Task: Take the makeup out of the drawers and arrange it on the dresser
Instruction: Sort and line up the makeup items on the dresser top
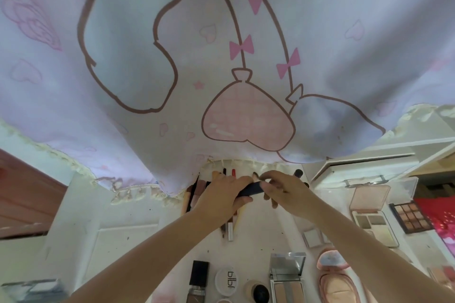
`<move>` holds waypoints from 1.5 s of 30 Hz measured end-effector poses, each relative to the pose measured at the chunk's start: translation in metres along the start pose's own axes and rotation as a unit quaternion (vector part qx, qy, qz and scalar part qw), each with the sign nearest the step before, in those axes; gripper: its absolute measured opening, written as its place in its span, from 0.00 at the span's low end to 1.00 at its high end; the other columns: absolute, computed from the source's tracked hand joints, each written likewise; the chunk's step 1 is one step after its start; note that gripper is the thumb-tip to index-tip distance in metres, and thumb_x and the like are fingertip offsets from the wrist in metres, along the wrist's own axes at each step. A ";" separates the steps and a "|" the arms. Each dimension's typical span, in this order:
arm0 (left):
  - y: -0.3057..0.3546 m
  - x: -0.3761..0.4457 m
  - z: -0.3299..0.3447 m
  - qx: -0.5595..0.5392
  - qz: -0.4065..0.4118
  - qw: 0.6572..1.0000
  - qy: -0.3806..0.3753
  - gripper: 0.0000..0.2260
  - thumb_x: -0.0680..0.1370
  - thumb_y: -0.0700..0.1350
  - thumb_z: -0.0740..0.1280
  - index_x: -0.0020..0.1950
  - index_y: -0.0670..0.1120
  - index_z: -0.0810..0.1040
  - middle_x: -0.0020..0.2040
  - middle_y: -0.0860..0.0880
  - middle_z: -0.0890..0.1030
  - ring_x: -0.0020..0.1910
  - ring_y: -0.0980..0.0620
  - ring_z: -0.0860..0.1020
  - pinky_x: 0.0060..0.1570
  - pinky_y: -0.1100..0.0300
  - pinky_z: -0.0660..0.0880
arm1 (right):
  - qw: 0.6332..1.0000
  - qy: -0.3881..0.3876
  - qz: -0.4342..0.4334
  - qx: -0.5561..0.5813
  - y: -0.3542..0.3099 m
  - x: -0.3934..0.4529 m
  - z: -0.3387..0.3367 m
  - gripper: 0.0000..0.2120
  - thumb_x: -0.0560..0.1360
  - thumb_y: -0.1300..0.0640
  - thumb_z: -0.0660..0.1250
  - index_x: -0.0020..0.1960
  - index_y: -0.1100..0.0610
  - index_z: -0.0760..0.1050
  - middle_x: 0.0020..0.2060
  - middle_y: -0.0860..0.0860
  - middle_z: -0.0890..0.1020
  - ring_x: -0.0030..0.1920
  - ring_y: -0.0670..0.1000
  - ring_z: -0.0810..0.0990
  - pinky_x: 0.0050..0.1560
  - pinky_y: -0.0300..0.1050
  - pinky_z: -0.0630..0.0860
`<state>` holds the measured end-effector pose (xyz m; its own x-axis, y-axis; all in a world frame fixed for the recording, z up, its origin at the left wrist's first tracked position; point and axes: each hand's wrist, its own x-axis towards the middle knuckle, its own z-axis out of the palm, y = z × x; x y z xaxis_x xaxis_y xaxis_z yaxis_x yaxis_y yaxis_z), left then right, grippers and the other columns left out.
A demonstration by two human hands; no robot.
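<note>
Both my hands meet over the back of the white dresser top point(138, 241). My left hand point(221, 194) grips a dark blue slim makeup item point(250, 189), and my right hand point(283, 188) pinches its right end. Under the hands lies a row of pencils, lipsticks and brushes point(229, 226), partly hidden. Nearer me stand a foundation bottle point(198, 280), a round white jar point(227, 279), an open mirrored compact point(286, 278) and a pink puff case point(332, 275). At the right lie open palettes: a pink one point(369, 198), a white one point(374, 224) and a dark brown one point(412, 215).
A pale cloth with a pink cartoon print point(221, 56) hangs over the back of the dresser and covers most of the view. An open white drawer point(364, 167) shows at the right, with red fabric point(440, 216) beyond it. A brown wooden surface point(24, 194) sits at the left.
</note>
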<state>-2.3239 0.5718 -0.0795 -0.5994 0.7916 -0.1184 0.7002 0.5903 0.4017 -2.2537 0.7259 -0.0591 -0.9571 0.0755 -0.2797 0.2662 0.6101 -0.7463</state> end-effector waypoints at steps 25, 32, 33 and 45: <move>-0.008 -0.023 -0.042 -0.051 -0.023 0.996 0.064 0.10 0.79 0.49 0.60 0.55 0.45 0.73 0.41 0.55 0.70 0.40 0.57 0.69 0.37 0.75 0.62 | 0.961 0.065 0.025 0.268 -0.007 -0.017 -0.024 0.10 0.78 0.65 0.55 0.42 0.58 0.73 0.27 0.51 0.75 0.22 0.43 0.69 0.24 0.32 0.67; -0.009 -0.020 -0.033 -0.051 0.004 0.998 0.042 0.10 0.78 0.49 0.62 0.54 0.45 0.75 0.42 0.54 0.73 0.42 0.56 0.71 0.44 0.71 0.67 | 0.980 -0.015 0.036 0.196 -0.002 -0.016 -0.008 0.05 0.76 0.63 0.61 0.45 0.55 0.73 0.31 0.50 0.77 0.26 0.43 0.73 0.31 0.33 0.72; -0.010 -0.019 -0.032 -0.059 0.003 0.998 0.039 0.09 0.78 0.48 0.63 0.54 0.45 0.76 0.42 0.54 0.73 0.42 0.56 0.71 0.45 0.70 0.68 | 0.986 -0.026 0.038 0.159 -0.001 -0.016 -0.004 0.04 0.75 0.63 0.63 0.45 0.54 0.73 0.31 0.49 0.76 0.27 0.43 0.73 0.32 0.32 0.72; -0.007 0.016 0.017 -0.057 0.004 0.991 -0.123 0.09 0.75 0.47 0.66 0.49 0.41 0.77 0.40 0.49 0.74 0.41 0.53 0.72 0.38 0.61 0.66 | 0.966 -0.013 0.091 -0.241 0.054 -0.005 0.059 0.13 0.75 0.57 0.60 0.57 0.61 0.72 0.51 0.56 0.75 0.53 0.56 0.76 0.43 0.40 0.65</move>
<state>-2.3318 0.5832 -0.0995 -0.4722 0.8187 -0.3267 0.6477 0.5737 0.5014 -2.2279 0.7118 -0.1333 -0.8942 0.2007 -0.4002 0.3405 0.8852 -0.3170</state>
